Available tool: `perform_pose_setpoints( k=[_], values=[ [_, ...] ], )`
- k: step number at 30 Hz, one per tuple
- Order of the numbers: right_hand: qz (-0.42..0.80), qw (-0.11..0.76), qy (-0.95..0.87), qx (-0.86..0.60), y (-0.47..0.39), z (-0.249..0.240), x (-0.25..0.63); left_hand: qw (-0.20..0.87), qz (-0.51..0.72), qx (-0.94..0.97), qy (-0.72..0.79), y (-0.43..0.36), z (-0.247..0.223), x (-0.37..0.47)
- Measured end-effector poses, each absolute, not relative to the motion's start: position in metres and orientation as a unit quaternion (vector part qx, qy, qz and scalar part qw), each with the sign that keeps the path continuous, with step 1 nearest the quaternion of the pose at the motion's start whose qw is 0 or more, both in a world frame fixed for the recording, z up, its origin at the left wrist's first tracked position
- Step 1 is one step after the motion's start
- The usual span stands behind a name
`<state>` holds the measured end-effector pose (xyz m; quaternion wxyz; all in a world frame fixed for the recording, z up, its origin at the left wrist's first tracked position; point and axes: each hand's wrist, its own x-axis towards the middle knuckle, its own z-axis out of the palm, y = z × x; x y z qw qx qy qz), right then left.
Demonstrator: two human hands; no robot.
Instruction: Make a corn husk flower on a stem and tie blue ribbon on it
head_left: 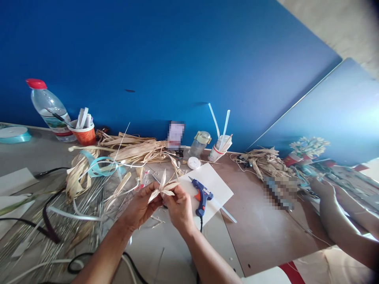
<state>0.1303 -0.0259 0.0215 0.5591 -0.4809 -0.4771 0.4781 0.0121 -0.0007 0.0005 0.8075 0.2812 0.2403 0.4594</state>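
Observation:
A pale flower of pointed dried husk petals [162, 189] is held up between my two hands over the table. My left hand [143, 203] has its fingers closed on the flower's left side. On the right side, my right hand [179, 202] pinches the flower near its base. A blue glue gun [203, 197] lies on a white sheet [218, 184] just right of my right hand, with a clear glue stick [227, 213] poking out behind it. Behind my hands lies a heap of dried corn husks [139, 152].
Thin wires [91, 205] and cords cover the left side. Along the blue partition stand a bottle [50, 106], an orange cup [84, 134], a jar [199, 144] and a cup of glue sticks [219, 150]. At the right, another person's hands [328, 197] work near more husks [269, 161].

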Motion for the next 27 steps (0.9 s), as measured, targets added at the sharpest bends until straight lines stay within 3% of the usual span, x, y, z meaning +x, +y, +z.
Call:
perform_pose_setpoints(
  k=[17,27],
  values=[
    [0.495,0.536,-0.497,-0.468,-0.023,0.032,0.14,0.792,0.447,0.296,0.292,-0.004,0.015,0.015],
    [0.595,0.534,-0.453,-0.394,-0.02,0.019,0.14,0.777,0.453,0.333,0.282,0.0,-0.002,0.008]
  ],
)
